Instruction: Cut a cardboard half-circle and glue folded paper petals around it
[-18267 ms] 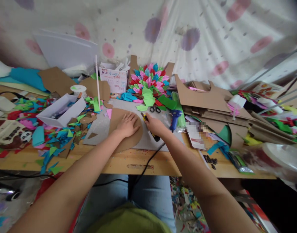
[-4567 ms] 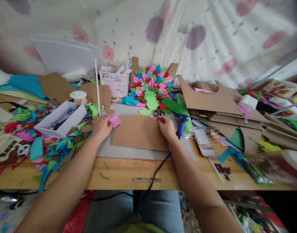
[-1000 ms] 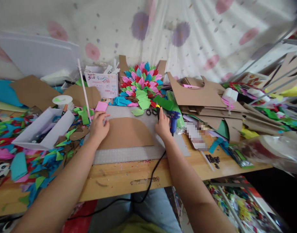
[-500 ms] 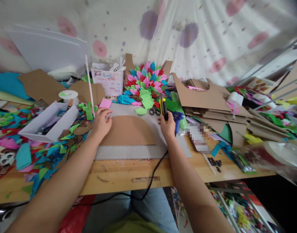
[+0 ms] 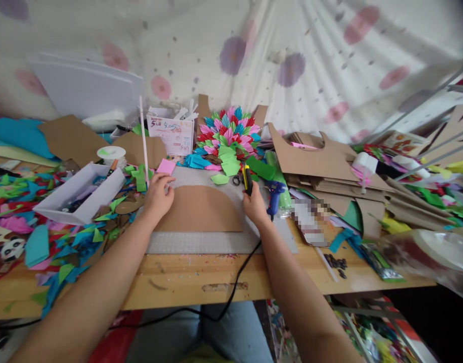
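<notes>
Bench (image 5: 182, 287) runs under everything, bare wood strip nearest the person, below both hands. Stacked brown cardboard cutouts (image 5: 310, 159) sit on it, beyond and right of the right hand. Grey mat (image 5: 201, 243) lies flat between and under the hands. Cardboard piece (image 5: 201, 209) is on the mat, between the two hands: straight edge toward the person, rounded edge away. White open box (image 5: 98, 199) is left of the left hand, loose items inside, coloured paper scraps around it. Flower cluster (image 5: 231, 126) of pleated petals (pink, red, blue, green) stands beyond the hands, roughly centred between them.

Left hand (image 5: 159, 197): at the left end of the cardboard piece, fingers loosely curved, nothing visibly gripped; can't tell if it's pressing on the edge. Right hand (image 5: 256, 204): just off the piece's right end, wrapped around the utility knife (image 5: 248, 180), yellow end pointing away from the person; can't tell if blade is out.

Blue glue gun (image 5: 274, 196) just right of the right hand. Pink paper (image 5: 166, 166) just beyond the left hand. Small dark pellets (image 5: 335, 262) well right of the right hand, closer to the bench edge.
</notes>
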A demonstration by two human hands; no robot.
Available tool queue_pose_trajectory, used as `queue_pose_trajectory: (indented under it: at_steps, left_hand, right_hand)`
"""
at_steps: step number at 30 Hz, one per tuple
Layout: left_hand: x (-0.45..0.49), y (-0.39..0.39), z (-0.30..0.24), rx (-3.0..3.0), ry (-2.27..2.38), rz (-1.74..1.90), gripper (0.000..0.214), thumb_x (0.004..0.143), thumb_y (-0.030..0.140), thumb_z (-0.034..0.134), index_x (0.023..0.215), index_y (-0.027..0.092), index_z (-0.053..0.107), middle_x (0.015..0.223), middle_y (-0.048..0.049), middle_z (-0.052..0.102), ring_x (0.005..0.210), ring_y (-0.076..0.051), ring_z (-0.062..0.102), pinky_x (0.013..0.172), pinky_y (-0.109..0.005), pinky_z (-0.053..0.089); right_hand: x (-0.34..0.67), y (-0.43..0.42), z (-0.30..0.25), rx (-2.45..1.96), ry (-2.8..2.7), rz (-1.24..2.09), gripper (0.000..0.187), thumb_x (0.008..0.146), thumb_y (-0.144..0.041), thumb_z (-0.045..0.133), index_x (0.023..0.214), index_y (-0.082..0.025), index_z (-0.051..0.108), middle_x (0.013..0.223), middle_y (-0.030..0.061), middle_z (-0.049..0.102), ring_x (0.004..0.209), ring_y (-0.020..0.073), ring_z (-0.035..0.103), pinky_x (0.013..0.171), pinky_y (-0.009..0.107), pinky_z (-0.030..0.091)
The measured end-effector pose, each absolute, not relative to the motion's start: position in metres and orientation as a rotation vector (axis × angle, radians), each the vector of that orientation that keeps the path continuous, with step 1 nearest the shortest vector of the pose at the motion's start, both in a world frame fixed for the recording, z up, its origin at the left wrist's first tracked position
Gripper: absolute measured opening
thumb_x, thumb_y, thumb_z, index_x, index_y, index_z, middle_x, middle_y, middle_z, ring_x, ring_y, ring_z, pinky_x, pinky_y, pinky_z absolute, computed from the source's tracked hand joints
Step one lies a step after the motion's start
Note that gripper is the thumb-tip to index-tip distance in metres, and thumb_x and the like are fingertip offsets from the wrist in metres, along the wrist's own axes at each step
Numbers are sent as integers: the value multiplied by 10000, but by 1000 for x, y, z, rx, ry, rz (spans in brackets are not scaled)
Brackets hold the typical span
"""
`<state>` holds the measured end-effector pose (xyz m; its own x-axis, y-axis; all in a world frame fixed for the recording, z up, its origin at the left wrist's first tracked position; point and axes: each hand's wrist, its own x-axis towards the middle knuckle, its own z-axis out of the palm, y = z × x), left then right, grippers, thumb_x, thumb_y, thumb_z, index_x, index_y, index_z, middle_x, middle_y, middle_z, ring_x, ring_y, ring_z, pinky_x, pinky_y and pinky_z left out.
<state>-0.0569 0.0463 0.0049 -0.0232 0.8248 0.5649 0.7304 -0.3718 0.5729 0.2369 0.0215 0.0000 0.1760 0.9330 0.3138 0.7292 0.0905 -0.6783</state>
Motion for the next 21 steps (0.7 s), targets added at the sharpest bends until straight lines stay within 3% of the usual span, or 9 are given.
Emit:
queue_pose_trajectory:
  at_steps: [8, 15, 21]
  left_hand:
    - [-57, 46, 8, 2115, 1706, 1338, 261, 724, 97, 475, 924, 175, 624, 1071, -80, 526, 985, -197, 561, 841, -345, 529]
    - [-57, 46, 7, 2157, 1688, 1364, 267, 724, 105, 472, 934, 158, 627, 1063, -92, 528, 995, -211, 552, 867, -363, 522]
    - [-58, 46, 6, 2183, 1676, 1380, 259, 734, 111, 464, 935, 160, 619, 1068, -97, 526, 1025, -220, 536, 882, -361, 507]
  right_hand:
    - [232, 21, -6, -1591, -1695, 237, 703, 662, -50, 368, 1360, -49, 288, 1326, 205, 425, 1230, 247, 396, 1025, 436, 328]
    - [229, 18, -2, -1529, -1644, 262, 568, 777, -164, 396, 1342, -134, 349, 1239, 162, 521, 1140, 248, 486, 968, 452, 387]
    - [218, 8, -1, -1525, -1751, 313, 608, 745, -95, 363, 1352, -95, 333, 1264, 189, 500, 1142, 242, 496, 991, 449, 373]
